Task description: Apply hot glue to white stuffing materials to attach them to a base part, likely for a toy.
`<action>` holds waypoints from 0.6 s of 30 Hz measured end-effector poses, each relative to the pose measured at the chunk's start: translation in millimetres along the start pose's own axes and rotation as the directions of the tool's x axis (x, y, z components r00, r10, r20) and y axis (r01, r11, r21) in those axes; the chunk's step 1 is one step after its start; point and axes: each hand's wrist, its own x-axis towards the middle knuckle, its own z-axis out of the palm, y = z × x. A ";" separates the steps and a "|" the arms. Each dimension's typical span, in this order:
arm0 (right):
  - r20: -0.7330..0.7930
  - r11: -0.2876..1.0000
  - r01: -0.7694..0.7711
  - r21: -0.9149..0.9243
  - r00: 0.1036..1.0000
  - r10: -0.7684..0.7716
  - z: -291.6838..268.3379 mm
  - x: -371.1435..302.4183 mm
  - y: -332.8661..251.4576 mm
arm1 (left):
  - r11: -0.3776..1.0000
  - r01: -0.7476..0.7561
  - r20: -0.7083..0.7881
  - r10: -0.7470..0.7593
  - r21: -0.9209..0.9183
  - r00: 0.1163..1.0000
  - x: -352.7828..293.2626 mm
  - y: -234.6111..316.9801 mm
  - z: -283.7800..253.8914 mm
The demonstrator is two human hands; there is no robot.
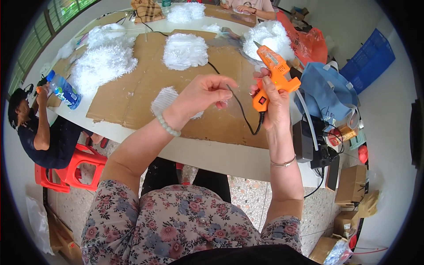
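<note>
My right hand (274, 95) is wrapped around the handle of an orange glue gun (274, 64), its nozzle tilted up and to the left. A translucent glue stick (306, 112) hangs from the gun's back end, and a black cord (245, 115) loops down from the grip. To the left of the gun, my left hand (205, 93) is closed in a pinch. A tiny whitish bit shows at its fingertips, too small to name. Below that wrist, a white ribbed piece (162, 100) lies on the brown cardboard (132, 99), partly hidden by my arm.
White fluffy strands lie in a square bundle (185, 51), a left heap (104, 59) and a right heap (269, 37). A blue-labelled bottle (65, 92) stands at left. A blue bag (324, 90) and black power box (303, 140) are at right. Two other people sit around the table.
</note>
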 end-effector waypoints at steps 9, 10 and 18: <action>0.057 0.988 -0.068 0.138 0.997 0.061 16.2 -8.2 5.5 | 0.996 -0.006 0.082 0.014 -0.090 0.997 -22.4 9.4 0.5; 0.066 0.984 -0.100 0.151 0.994 0.091 16.7 -8.5 6.0 | 0.996 -0.007 0.090 0.015 -0.085 0.996 -22.9 9.8 2.6; 0.004 0.993 -0.067 0.101 0.998 0.067 20.4 -7.8 -1.1 | 0.995 -0.100 -0.054 0.100 0.014 0.993 -25.4 11.8 14.8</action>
